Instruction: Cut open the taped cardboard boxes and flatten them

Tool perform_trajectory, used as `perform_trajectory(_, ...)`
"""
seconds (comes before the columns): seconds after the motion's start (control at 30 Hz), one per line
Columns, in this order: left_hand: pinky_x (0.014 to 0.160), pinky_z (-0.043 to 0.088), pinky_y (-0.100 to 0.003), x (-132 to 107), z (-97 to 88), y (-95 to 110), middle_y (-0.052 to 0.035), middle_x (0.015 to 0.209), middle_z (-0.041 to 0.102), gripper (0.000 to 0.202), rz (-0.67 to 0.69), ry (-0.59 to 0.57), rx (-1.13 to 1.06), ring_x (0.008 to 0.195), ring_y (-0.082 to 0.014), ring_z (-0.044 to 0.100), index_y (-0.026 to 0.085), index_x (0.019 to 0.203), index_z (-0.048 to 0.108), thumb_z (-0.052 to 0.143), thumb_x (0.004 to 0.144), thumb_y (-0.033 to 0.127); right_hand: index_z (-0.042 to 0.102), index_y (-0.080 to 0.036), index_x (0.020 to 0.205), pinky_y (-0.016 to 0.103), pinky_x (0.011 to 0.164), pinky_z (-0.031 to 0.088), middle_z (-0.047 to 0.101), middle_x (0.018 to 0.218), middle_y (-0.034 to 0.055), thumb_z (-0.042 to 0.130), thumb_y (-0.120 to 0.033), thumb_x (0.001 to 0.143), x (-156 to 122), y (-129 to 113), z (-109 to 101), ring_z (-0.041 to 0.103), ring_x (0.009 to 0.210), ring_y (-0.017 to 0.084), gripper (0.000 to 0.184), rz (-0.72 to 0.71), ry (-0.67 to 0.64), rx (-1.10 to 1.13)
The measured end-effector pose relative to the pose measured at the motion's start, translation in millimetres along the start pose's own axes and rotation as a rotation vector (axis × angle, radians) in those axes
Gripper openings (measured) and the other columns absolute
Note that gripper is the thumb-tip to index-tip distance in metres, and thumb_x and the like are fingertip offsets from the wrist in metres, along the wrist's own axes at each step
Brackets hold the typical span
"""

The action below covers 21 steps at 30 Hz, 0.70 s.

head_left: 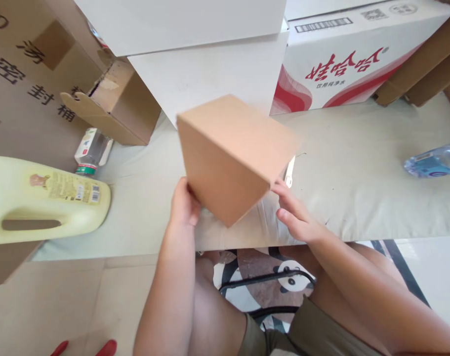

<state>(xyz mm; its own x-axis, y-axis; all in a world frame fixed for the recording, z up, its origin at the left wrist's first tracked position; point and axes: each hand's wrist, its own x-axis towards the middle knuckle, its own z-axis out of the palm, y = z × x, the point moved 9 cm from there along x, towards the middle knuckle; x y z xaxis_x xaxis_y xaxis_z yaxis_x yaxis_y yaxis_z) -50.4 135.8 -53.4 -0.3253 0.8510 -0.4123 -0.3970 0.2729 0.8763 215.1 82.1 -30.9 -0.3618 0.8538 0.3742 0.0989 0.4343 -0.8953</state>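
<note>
A plain brown cardboard box [228, 158] is tilted up with one corner toward me, its right side slightly blurred. My left hand [184, 203] is closed on the box's lower left edge, with some fingers hidden behind it. At the opposite corner, my right hand [293, 212] has its fingertips at the edge. Its thumb stands apart from the box and the fingers are stretched out. Behind the box's right side, a small white item [290, 172] partly shows on the cloth-covered table [358, 183].
White cartons [210, 74] and a red-and-white water carton [343, 69] line the back. To the left are a pale yellow jug [69, 198], a small bottle [89, 151], an open cardboard box [124, 104] and a large printed carton [28, 109]. A water bottle [434, 160] lies right.
</note>
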Motion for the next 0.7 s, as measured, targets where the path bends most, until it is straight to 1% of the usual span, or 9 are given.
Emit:
perform_trajectory(0.07, 0.065, 0.055, -0.029, -3.5, 8.7, -11.6, -0.0049, 0.086, 0.076, 0.027, -0.087, -0.06, 0.052, 0.084, -0.0231, 0.072, 0.019, 0.087, 0.07, 0.062, 0.077, 0.043, 0.039, -0.046, 0.161, 0.057, 0.137, 0.022, 0.037, 0.173, -0.002, 0.049, -0.054, 0.105, -3.2, 4.1, -4.6, 0.024, 0.167, 0.025, 0.058, -0.002, 0.042, 0.051)
perform_trajectory(0.13, 0.07, 0.057, -0.033, -7.6, 20.1, -20.0, -0.0085, 0.091, 0.078, 0.04, -0.144, -0.171, 0.106, 0.091, -0.0271, 0.074, 0.017, 0.091, 0.072, 0.059, 0.08, 0.053, 0.033, -0.047, 0.164, 0.051, 0.138, 0.022, 0.035, 0.174, -0.0043, 0.049, -0.05, 0.107, -3.9, 5.8, -8.7, 0.026, 0.166, 0.022, 0.06, 0.004, 0.073, 0.084)
perform_trajectory(0.2, 0.08, 0.059, -0.038, -11.0, 26.4, -24.4, -0.0116, 0.095, 0.079, 0.049, -0.151, -0.239, 0.183, 0.1, -0.0315, 0.074, 0.017, 0.091, 0.073, 0.058, 0.08, 0.062, 0.035, -0.046, 0.163, 0.047, 0.137, 0.027, 0.035, 0.174, -0.0046, 0.049, -0.048, 0.107, -2.5, 5.3, -11.9, 0.032, 0.164, 0.021, 0.058, 0.023, 0.095, 0.109)
perform_trajectory(0.3, 0.094, 0.056, -0.041, -13.8, 26.6, -23.7, -0.0116, 0.102, 0.08, 0.05, -0.064, -0.247, 0.397, 0.109, -0.0325, 0.071, 0.02, 0.092, 0.074, 0.061, 0.083, 0.067, 0.043, -0.041, 0.158, 0.047, 0.131, 0.038, 0.046, 0.166, -0.0003, 0.048, -0.052, 0.106, -0.1, 6.1, -19.0, 0.044, 0.155, 0.025, 0.053, 0.086, 0.158, 0.163)
perform_trajectory(0.4, 0.082, 0.054, -0.037, -21.6, 30.6, -37.8, -0.0083, 0.097, 0.078, 0.045, -0.138, -0.355, 0.621, 0.09, -0.0263, 0.069, 0.022, 0.092, 0.072, 0.055, 0.09, 0.063, 0.049, -0.036, 0.146, 0.047, 0.112, 0.055, 0.057, 0.15, 0.0051, 0.049, -0.063, 0.101, -1.1, 16.3, -25.0, 0.06, 0.136, 0.029, 0.053, 0.215, 0.226, 0.257)
perform_trajectory(0.47, 0.067, 0.047, -0.034, -30.1, 36.4, -48.2, -0.0057, 0.079, 0.071, 0.044, -0.214, -0.493, 0.734, 0.068, -0.021, 0.061, 0.022, 0.08, 0.065, 0.046, 0.095, 0.059, 0.049, -0.034, 0.138, 0.045, 0.095, 0.061, 0.06, 0.138, 0.0072, 0.055, -0.069, 0.094, -2.6, 22.9, -27.6, 0.066, 0.12, 0.03, 0.056, 0.277, 0.259, 0.306)
perform_trajectory(0.53, 0.061, 0.04, -0.033, -35.1, 41.4, -47.8, -0.004, 0.065, 0.062, 0.049, -0.192, -0.579, 0.839, 0.057, -0.0188, 0.053, 0.023, 0.067, 0.055, 0.036, 0.098, 0.056, 0.048, -0.034, 0.135, 0.044, 0.087, 0.062, 0.061, 0.132, 0.0082, 0.058, -0.071, 0.091, -3.1, 25.8, -28.9, 0.069, 0.111, 0.03, 0.058, 0.295, 0.272, 0.324)
perform_trajectory(0.6, 0.061, 0.039, -0.034, -34.8, 42.9, -41.2, -0.0044, 0.058, 0.058, 0.055, -0.123, -0.586, 0.959, 0.055, -0.0196, 0.052, 0.023, 0.058, 0.05, 0.032, 0.099, 0.054, 0.046, -0.035, 0.139, 0.046, 0.093, 0.061, 0.06, 0.138, 0.0085, 0.059, -0.069, 0.092, -3.3, 26.4, -28.4, 0.067, 0.117, 0.031, 0.06, 0.301, 0.265, 0.303)
perform_trajectory(0.7, 0.065, 0.039, -0.036, -26.4, 38.9, -27.7, -0.0039, 0.055, 0.053, 0.05, -0.015, -0.48, 1.087, 0.059, -0.0211, 0.052, 0.023, 0.052, 0.05, 0.041, 0.096, 0.045, 0.038, -0.039, 0.153, 0.053, 0.114, 0.053, 0.047, 0.159, 0.0065, 0.055, -0.07, 0.095, -4.2, 21.4, -26.6, 0.055, 0.143, 0.032, 0.069, 0.285, 0.258, 0.218)
